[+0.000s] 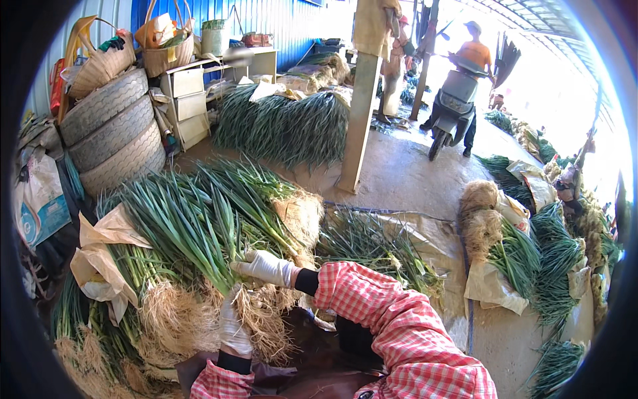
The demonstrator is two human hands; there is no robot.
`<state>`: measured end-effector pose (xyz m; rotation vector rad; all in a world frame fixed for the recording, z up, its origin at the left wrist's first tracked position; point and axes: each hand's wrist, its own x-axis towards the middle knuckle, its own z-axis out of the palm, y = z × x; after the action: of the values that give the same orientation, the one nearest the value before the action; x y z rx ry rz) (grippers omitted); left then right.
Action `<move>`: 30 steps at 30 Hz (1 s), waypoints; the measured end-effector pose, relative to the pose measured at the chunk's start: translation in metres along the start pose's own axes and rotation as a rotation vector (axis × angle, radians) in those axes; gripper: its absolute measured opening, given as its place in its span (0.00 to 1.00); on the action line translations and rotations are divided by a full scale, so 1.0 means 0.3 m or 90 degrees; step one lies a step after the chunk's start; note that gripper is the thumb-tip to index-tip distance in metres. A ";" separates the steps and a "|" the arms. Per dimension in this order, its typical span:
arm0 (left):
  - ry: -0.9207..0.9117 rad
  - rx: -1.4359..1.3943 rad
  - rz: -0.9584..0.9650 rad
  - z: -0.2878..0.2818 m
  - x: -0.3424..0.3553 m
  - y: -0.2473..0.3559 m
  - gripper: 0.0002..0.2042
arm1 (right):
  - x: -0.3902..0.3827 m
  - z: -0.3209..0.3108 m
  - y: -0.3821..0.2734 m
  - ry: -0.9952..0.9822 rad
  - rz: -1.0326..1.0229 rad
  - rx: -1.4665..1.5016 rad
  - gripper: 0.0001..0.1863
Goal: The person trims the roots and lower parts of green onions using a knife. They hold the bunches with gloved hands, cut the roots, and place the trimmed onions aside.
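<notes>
Both my hands wear pale gloves and are at one bunch of spring onions [209,256], with long green leaves and shaggy tan roots. My right hand [266,267] is closed round its stems, just above the roots. Below it, my left hand [234,326] is closed on the root end from the left, its fingertips partly hidden by the hanging roots. Leaves of the bunch point up and to the left, over a big heap of similar plants [169,312]. A thick bundle [297,214] with matted roots lies just beyond my right hand.
Brown paper [101,259] sticks up at the left of the heap. Behind it stand stacked tyres [116,126] and a cabinet [186,106]. A post [361,123] rises ahead. A person on a scooter [458,96] is farther back. More bundles [515,256] line the right.
</notes>
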<state>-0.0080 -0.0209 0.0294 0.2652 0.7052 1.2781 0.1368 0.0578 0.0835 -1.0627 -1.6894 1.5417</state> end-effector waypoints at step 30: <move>-0.058 0.048 0.046 -0.083 0.062 0.059 0.13 | -0.180 0.003 -0.127 -0.369 -0.081 0.022 0.16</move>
<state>-0.0351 -0.0033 0.0140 0.4114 0.6721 1.3006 0.1568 0.0105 0.1253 -0.4935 -2.0440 1.9015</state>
